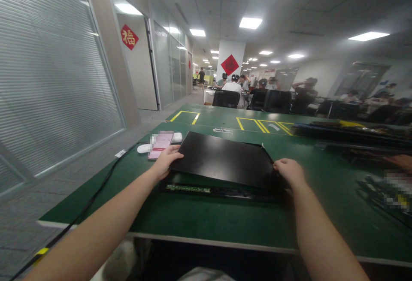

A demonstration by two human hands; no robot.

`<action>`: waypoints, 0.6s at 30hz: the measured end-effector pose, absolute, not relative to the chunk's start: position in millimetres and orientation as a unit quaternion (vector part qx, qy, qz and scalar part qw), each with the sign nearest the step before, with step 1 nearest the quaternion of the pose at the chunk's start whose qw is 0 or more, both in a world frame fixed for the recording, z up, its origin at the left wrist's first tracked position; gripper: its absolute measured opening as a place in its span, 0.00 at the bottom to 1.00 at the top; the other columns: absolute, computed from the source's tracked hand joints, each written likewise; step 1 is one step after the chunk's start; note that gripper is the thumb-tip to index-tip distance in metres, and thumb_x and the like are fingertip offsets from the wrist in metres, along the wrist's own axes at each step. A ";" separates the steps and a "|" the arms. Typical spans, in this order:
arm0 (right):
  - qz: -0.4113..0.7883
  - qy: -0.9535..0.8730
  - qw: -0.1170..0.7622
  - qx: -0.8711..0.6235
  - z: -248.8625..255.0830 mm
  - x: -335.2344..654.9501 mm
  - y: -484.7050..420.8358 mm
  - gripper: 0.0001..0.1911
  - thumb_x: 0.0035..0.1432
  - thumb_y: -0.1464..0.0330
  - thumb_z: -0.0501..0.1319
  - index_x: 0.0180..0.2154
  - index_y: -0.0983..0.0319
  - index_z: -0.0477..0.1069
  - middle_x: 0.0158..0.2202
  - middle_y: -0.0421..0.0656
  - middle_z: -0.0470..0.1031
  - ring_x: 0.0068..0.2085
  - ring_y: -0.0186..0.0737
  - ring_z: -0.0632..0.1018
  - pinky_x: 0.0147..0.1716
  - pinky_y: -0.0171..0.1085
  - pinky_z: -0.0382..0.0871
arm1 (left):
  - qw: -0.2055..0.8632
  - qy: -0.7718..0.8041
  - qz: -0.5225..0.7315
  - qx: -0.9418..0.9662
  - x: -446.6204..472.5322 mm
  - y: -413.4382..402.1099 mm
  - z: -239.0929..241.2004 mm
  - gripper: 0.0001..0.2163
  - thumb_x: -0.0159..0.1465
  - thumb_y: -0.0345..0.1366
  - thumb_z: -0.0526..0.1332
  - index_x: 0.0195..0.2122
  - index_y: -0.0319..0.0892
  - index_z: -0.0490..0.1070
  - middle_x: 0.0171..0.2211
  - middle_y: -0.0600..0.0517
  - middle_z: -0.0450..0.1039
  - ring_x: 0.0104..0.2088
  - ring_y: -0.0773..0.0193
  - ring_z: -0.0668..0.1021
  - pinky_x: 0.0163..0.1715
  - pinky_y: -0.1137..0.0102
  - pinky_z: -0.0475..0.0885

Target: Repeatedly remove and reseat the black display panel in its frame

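Observation:
A large flat black panel (225, 158) lies tilted on the green table (206, 216), its near edge lifted above a strip with a green circuit board (188, 188). My left hand (165, 161) grips the panel's near left corner, fingers curled over the edge. My right hand (289, 171) holds the near right corner, fingers wrapped around it.
A phone with a pink screen (160, 145) and a white object (143, 148) lie left of the panel. A black cable (96, 195) runs off the table's left edge. Dark flat parts (350, 133) are stacked at the right. People sit at desks behind, beyond black chairs (227, 98).

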State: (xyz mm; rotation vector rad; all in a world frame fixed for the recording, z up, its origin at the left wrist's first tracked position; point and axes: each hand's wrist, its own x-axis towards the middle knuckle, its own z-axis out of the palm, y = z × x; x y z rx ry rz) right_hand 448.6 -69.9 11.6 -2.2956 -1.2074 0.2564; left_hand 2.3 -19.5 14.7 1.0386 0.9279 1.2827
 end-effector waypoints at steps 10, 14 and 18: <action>0.084 -0.450 0.265 -0.848 10.1 449.5 -70.2 0.14 0.50 0.63 0.57 0.31 0.58 0.81 0.32 0.46 0.80 0.34 0.45 0.77 0.28 0.37 0.63 | 0.562 0.437 0.547 0.440 3.8 -16.3 12.4 0.23 0.45 0.28 0.67 0.45 0.39 0.70 0.27 0.52 0.79 0.24 0.59 0.80 0.25 0.68 0.74; 0.093 -0.451 0.271 -0.845 9.4 450.2 -69.6 0.15 0.50 0.62 0.57 0.32 0.58 0.81 0.33 0.46 0.81 0.34 0.44 0.77 0.28 0.37 0.63 | 0.555 0.442 0.553 0.438 4.0 -14.1 10.5 0.24 0.44 0.29 0.67 0.45 0.39 0.70 0.26 0.52 0.78 0.24 0.59 0.80 0.25 0.68 0.73; 0.086 -0.454 0.264 -0.847 9.6 450.1 -69.2 0.15 0.50 0.62 0.57 0.33 0.58 0.81 0.33 0.47 0.81 0.34 0.45 0.78 0.28 0.38 0.63 | 0.550 0.448 0.550 0.441 5.0 -18.8 14.9 0.22 0.45 0.30 0.67 0.44 0.39 0.70 0.26 0.52 0.78 0.25 0.60 0.80 0.25 0.70 0.73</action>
